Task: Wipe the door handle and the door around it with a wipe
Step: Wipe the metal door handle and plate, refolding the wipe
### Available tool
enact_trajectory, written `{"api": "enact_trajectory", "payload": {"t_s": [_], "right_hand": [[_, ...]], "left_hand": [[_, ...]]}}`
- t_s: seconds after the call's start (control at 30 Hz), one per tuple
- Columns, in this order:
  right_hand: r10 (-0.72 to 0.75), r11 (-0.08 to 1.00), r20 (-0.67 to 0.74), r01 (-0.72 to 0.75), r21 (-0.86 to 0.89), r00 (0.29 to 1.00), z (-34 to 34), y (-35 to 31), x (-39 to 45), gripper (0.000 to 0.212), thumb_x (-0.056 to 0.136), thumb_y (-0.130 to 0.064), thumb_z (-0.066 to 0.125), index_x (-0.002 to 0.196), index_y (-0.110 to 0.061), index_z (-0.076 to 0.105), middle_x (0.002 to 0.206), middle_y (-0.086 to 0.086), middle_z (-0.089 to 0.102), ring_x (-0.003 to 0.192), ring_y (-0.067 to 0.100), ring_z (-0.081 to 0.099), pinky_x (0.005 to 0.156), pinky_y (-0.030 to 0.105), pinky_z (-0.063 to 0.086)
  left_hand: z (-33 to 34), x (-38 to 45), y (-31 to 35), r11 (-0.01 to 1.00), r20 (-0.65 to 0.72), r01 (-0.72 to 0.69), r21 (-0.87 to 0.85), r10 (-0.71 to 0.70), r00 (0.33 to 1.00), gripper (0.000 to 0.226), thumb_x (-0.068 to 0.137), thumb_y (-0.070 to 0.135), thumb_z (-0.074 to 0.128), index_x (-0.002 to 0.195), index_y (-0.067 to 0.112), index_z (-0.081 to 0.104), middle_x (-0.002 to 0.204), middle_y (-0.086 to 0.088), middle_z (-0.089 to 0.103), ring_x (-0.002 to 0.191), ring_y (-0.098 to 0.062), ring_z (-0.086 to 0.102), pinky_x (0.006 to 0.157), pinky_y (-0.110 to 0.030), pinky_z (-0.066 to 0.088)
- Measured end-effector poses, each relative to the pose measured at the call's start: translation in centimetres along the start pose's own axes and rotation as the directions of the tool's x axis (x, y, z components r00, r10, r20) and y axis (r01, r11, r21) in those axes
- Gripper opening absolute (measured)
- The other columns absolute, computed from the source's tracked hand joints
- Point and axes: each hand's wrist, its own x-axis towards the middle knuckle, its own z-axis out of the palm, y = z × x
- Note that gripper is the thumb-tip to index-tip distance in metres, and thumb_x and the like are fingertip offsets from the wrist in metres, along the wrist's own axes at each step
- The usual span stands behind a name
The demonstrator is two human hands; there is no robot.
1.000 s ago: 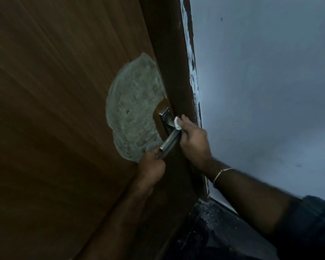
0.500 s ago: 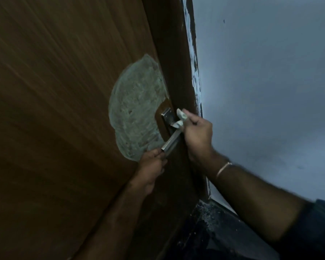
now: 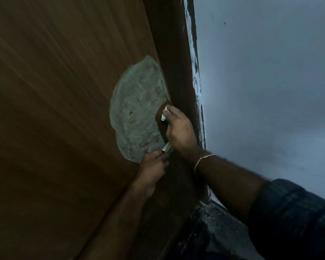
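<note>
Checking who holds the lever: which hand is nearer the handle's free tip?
Left. The left hand grips the handle's free tip; the right hand holds the wipe higher up.

The brown wooden door (image 3: 54, 109) fills the left side. On it, near its edge, there is a pale grey-green rounded smeared patch (image 3: 137, 109). The right hand (image 3: 178, 128) pinches a small white crumpled wipe (image 3: 164, 114) and presses it on the door at the right border of the patch. This hand covers most of the silver metal door handle (image 3: 166, 147); only its lower end shows. The left hand (image 3: 152, 166) grips that end. A thin gold bracelet (image 3: 203, 160) is on the right wrist. The dark frame (image 3: 176, 62) stands beside a bluish-grey painted wall (image 3: 270, 91).
</note>
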Motion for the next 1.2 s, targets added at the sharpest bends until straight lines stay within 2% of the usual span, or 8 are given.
{"api": "enact_trajectory", "payload": {"t_s": [0.1,0.3,0.4,0.53,0.67,0.87,1.0,1.2], "right_hand": [[-0.046,0.998,-0.005,0.045,-0.042,0.999,-0.5,1.3,0.9,0.04,0.089,0.004,0.049,0.127,-0.001,0.062,0.132,0.016,0.057,0.119,0.031,0.058,0.103,0.039,0.048],[0.359,0.904,-0.002,-0.347,0.251,0.934,1.0,3.1,-0.1,0.029,0.096,-0.014,0.05,0.118,-0.014,0.069,0.104,0.004,0.073,0.094,0.02,0.067,0.08,0.019,0.045],[0.542,0.7,0.124,-0.529,0.48,0.831,0.9,3.9,-0.1,0.024,0.094,-0.019,0.055,0.109,-0.02,0.074,0.083,-0.019,0.072,0.08,0.002,0.066,0.067,0.012,0.046],[0.663,0.268,0.32,-0.614,0.743,0.677,0.8,3.7,0.0,0.027,0.09,-0.006,0.056,0.086,-0.024,0.075,0.075,-0.016,0.075,0.069,-0.001,0.07,0.062,0.018,0.053],[0.708,-0.041,0.455,-0.611,0.79,0.541,0.6,2.8,0.4,0.025,0.089,-0.001,0.053,0.087,-0.016,0.072,0.079,-0.005,0.076,0.079,0.014,0.07,0.07,0.027,0.056],[0.827,-0.321,0.504,-0.525,0.788,0.25,0.5,1.8,0.2,0.014,0.088,0.002,0.05,0.082,-0.005,0.061,0.075,0.008,0.061,0.062,0.019,0.059,0.054,0.031,0.053],[0.836,-0.26,0.437,-0.46,0.849,0.333,2.5,1.3,-1.4,0.025,0.095,-0.003,0.054,0.117,-0.003,0.065,0.097,0.015,0.067,0.082,0.026,0.064,0.076,0.035,0.059],[0.843,0.346,0.059,-0.624,0.701,0.535,4.5,0.1,-3.9,0.029,0.088,0.002,0.06,0.114,0.0,0.071,0.119,0.014,0.069,0.109,0.026,0.065,0.096,0.037,0.052]], "left_hand": [[0.0,-0.1,0.2,1.0,0.005,0.001,0.0,-0.001,1.0,0.034,0.102,0.003,0.048,0.093,0.03,0.067,0.094,0.02,0.068,0.091,-0.002,0.059,0.073,-0.023,0.04],[-0.4,0.0,0.1,1.0,0.015,0.018,-0.003,-0.018,1.0,0.038,0.1,-0.003,0.048,0.096,0.03,0.066,0.088,0.025,0.07,0.088,-0.001,0.059,0.071,-0.023,0.04],[-0.7,0.5,-0.1,0.999,0.011,0.039,0.022,-0.039,0.999,0.04,0.099,-0.003,0.049,0.094,0.033,0.066,0.091,0.027,0.069,0.091,0.0,0.06,0.073,-0.022,0.041],[-0.8,0.6,0.0,0.996,0.019,0.033,0.077,-0.035,0.999,0.043,0.098,-0.004,0.049,0.088,0.033,0.068,0.073,0.029,0.072,0.087,-0.002,0.06,0.068,-0.021,0.04],[-0.9,0.7,0.0,0.993,0.026,0.032,0.118,-0.035,0.999,0.043,0.099,0.003,0.048,0.087,0.035,0.073,0.077,0.029,0.073,0.09,-0.003,0.063,0.071,-0.022,0.042],[-1.2,1.0,-0.2,0.989,0.031,0.041,0.14,-0.046,0.998,0.05,0.1,0.01,0.051,0.082,0.049,0.076,0.088,0.026,0.075,0.106,-0.01,0.066,0.08,-0.028,0.045],[-1.4,1.3,-0.4,0.99,0.017,0.031,0.138,-0.033,0.999,0.044,0.1,0.015,0.048,0.085,0.048,0.073,0.093,0.019,0.075,0.098,-0.009,0.068,0.072,-0.025,0.048],[-1.6,1.6,-0.6,0.992,0.036,0.035,0.123,-0.039,0.999,0.053,0.098,0.004,0.049,0.082,0.048,0.072,0.086,0.022,0.076,0.083,-0.002,0.071,0.058,-0.014,0.049]]}}
